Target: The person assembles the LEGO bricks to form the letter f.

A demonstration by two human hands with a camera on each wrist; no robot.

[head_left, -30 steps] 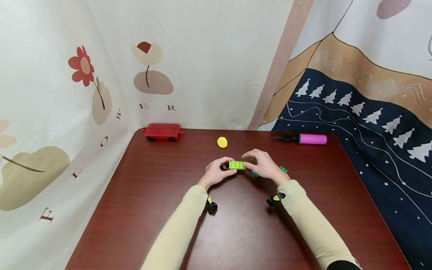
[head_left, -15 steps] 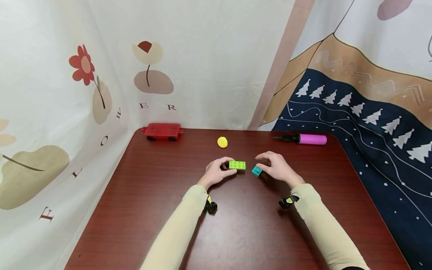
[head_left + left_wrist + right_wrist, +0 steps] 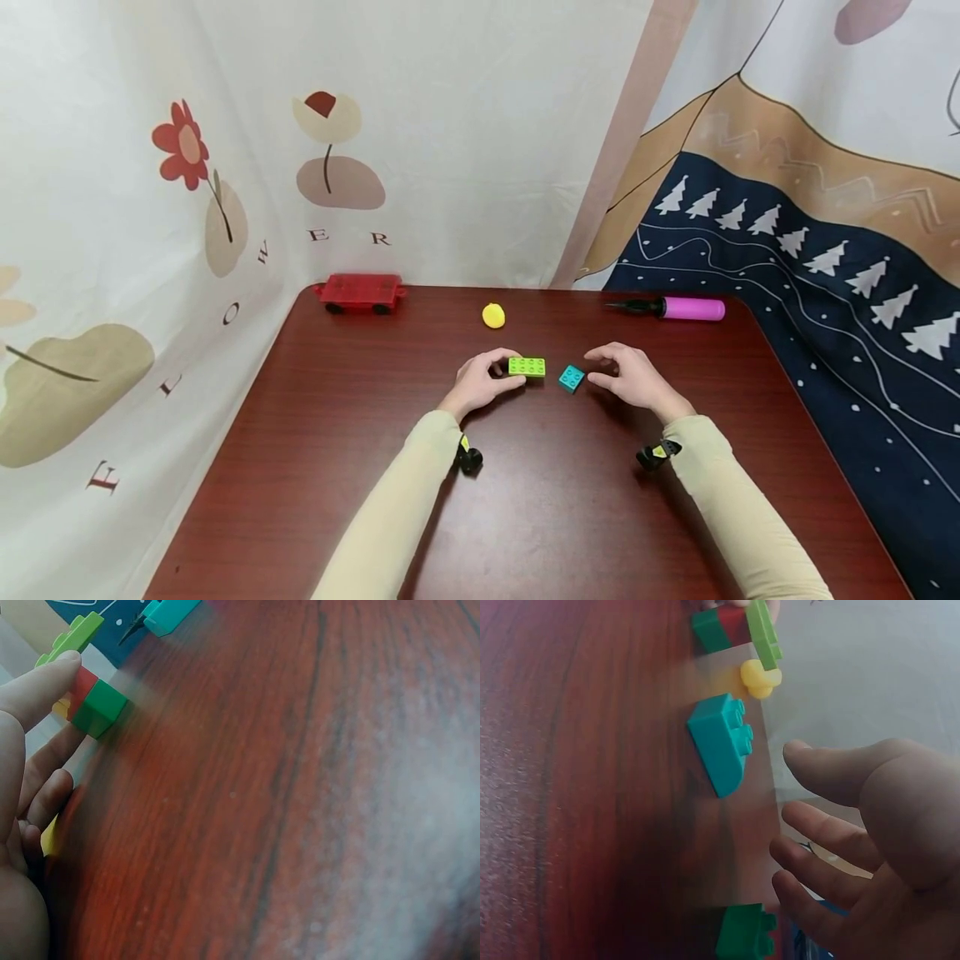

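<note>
My left hand (image 3: 480, 383) pinches a small stack of toy building bricks, thumb on the near side and fingers behind. On top of the stack is a lime brick (image 3: 527, 367); below it the left wrist view shows a red brick (image 3: 81, 684) and a green brick (image 3: 101, 709). To the right, a teal brick (image 3: 572, 379) with a sloped end rests studs-up on the table. My right hand (image 3: 637, 379) hovers just right of it, fingers spread and holding nothing. Another green brick (image 3: 742, 930) shows in the right wrist view, hidden by the right hand in the head view.
Toward the back of the dark wooden table (image 3: 525, 517) lie a red toy wagon (image 3: 363, 292), a small rounded yellow object (image 3: 493, 316) and a pink hand pump (image 3: 692, 309) with a black nozzle. Printed curtains (image 3: 465, 167) hang right behind the table.
My right hand has drawn back from the lime brick to the right, past the teal brick, which now shows whole. The left hand has stayed in place with the stack.
</note>
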